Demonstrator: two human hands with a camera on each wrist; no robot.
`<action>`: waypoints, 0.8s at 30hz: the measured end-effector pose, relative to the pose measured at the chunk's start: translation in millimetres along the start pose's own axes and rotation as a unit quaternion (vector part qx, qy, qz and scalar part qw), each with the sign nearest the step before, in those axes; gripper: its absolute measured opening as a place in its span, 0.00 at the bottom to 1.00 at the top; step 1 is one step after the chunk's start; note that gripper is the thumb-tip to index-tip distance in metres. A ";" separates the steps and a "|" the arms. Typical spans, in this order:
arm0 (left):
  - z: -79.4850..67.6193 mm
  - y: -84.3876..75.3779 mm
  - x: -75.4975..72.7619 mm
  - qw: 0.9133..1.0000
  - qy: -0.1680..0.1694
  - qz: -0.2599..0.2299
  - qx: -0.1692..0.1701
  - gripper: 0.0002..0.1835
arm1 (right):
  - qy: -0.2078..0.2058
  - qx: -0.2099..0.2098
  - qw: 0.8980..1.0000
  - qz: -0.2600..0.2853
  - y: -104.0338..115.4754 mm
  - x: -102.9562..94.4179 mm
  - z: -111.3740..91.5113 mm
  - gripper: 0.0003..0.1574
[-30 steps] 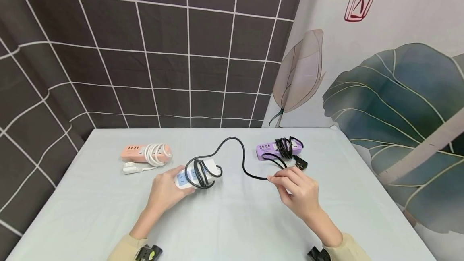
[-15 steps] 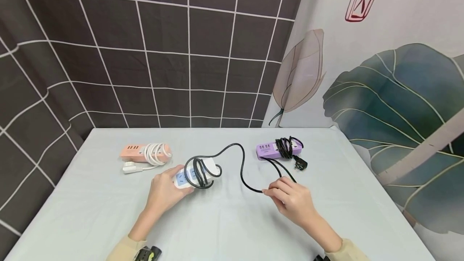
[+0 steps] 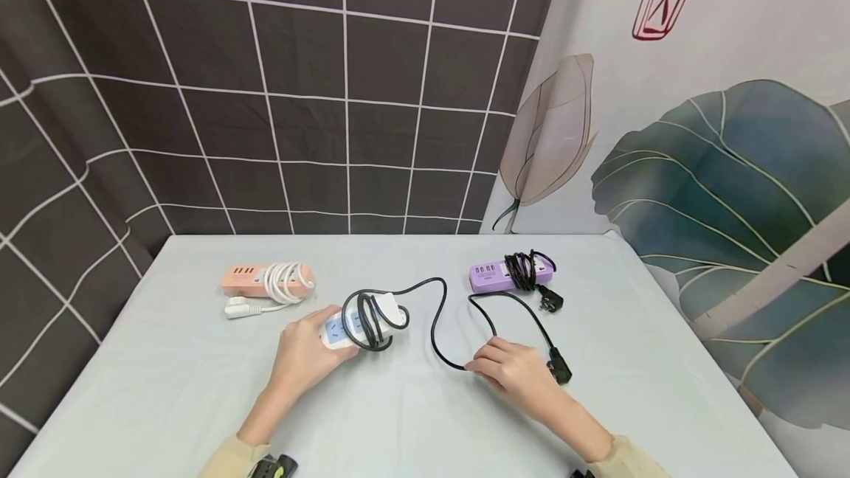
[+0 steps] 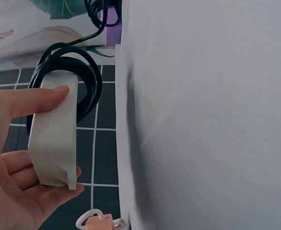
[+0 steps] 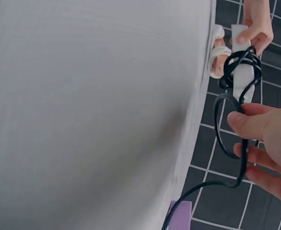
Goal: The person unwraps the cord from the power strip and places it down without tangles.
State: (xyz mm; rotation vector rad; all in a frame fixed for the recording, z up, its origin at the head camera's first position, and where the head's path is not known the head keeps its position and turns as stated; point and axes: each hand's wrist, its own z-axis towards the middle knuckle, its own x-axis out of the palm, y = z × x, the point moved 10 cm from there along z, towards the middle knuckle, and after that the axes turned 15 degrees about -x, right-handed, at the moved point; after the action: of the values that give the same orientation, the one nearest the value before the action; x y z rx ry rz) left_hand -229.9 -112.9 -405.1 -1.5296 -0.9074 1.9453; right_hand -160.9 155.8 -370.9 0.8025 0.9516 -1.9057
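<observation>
My left hand [image 3: 307, 349] grips one end of a white power strip [image 4: 54, 139] with blue socket faces, thumb on one side and fingers on the other. Several loops of black cord [image 3: 370, 323] wrap around the strip's middle. From them a loose length of the same cord [image 3: 434, 323] curves right to my right hand [image 3: 518, 378], which pinches it between thumb and fingers. Beyond that hand the cord loops back and ends in a black plug [image 3: 560, 366] beside the wrist. In the right wrist view the pinched cord [image 5: 243, 158] hangs in front of the fingers.
At the back left lies an orange power strip [image 3: 246, 281] wrapped in white cord, its white plug [image 3: 240, 307] in front. A purple power strip [image 3: 488, 276] with wound black cord and a plug [image 3: 550, 299] lies at the back right. All are on a pale-covered table [image 3: 398, 426].
My right hand has drawn nearer the body and slightly left, still pinching the cord. The trailing cord has slid after it, and its plug has come into view. The left hand barely moves.
</observation>
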 end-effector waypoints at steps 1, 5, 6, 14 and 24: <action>-0.3 -0.2 0.3 1.000 0.000 0.001 0.001 0.34 | 0.003 -0.001 1.000 0.003 1.0 1.7 0.3 0.10; -2.4 -1.4 2.2 1.000 0.000 0.002 0.006 0.35 | 0.014 -0.006 1.000 0.022 4.6 7.5 1.6 0.14; -3.2 -2.1 2.7 1.000 0.001 0.001 0.008 0.35 | 0.020 -0.008 0.999 0.027 5.6 9.2 1.9 0.14; -7.0 -5.4 6.2 1.000 -0.001 0.000 0.016 0.35 | 0.051 -0.021 0.996 0.065 9.4 16.6 4.7 0.14; -8.0 -7.2 7.3 1.000 -0.006 0.004 0.025 0.34 | 0.009 -0.006 0.997 0.071 -8.7 1.5 29.4 0.09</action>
State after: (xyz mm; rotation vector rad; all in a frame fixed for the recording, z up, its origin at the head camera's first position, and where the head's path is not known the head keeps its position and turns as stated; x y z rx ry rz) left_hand -224.0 -101.3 -405.4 -1.4970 -0.8513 1.9689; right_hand -174.1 133.4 -354.5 0.8582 0.8909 -1.7723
